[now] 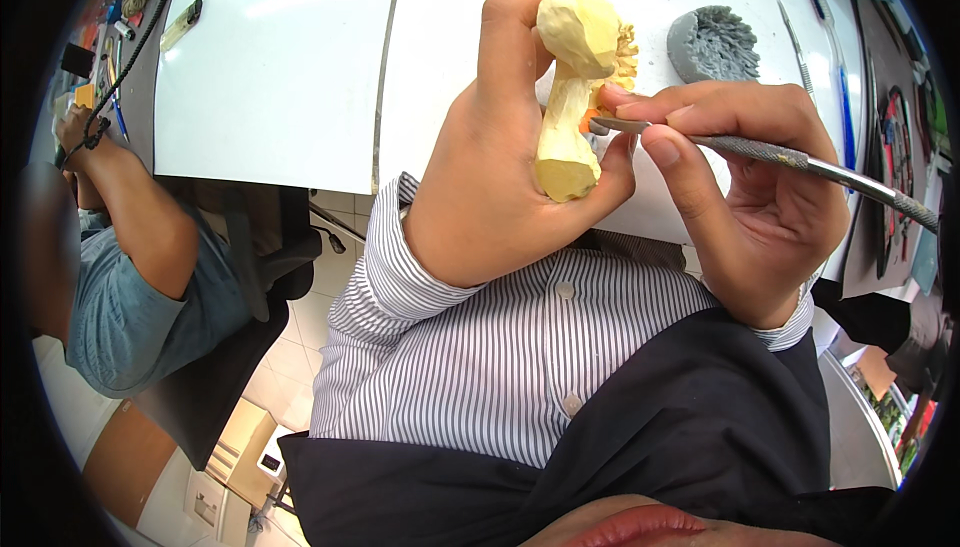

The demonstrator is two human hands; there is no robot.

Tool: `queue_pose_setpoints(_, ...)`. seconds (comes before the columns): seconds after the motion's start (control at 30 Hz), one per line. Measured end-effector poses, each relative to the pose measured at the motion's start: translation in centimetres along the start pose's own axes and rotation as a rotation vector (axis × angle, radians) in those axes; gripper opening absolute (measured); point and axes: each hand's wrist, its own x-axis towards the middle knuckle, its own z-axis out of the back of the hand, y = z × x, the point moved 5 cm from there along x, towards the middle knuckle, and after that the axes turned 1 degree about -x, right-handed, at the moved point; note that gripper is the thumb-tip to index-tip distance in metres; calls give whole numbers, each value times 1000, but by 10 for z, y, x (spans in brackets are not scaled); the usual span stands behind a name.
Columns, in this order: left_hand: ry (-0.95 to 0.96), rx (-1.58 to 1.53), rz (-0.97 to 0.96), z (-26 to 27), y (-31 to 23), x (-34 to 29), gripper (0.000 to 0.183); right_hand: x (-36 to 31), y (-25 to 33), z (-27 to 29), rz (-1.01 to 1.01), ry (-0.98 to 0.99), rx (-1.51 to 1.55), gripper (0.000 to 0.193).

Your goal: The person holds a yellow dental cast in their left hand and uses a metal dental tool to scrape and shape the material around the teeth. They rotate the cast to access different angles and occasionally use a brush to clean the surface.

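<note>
My left hand (490,157) is wrapped round a pale yellow plaster dental model (568,112), holding it above the white table. Its two chunky ends and narrow middle face me, and a ridged edge shows at its right side. A small orange patch (586,121) is visible beside the narrow part. With thumb and fingers, my right hand (755,187) grips a metal carving tool (765,152) with a knurled handle. The blade reaches the orange patch; whether it touches is hard to tell. My left fingertips are partly hidden behind the model.
A grey round lump (714,44) with a rough, furrowed top lies on the white table (290,67). Beyond it are a slim metal tool (797,50) and a blue-handled tool (847,107). At the left sits another person (150,277), near a clear-and-yellow cutter (181,25).
</note>
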Motion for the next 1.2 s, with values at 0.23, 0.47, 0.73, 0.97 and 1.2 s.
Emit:
queue_pose_setpoints(0.23,3,13,-12,-1,1,-1,66,0,-1,1,33,17,18,19)
queue_pose_setpoints(0.47,4,22,-35,-1,0,0,67,-1,1,0,103,58,-79,20)
queue_pose_setpoints(0.73,0,-57,63,-1,2,-2,70,-1,-2,1,109,50,-9,20)
queue_pose_setpoints(0.97,102,-393,37,3,5,0,71,-1,-12,19,42,-204,282,6)
queue_pose_setpoints(1.2,238,-1181,412,-1,13,-2,54,-2,-24,19,2,-204,332,5)
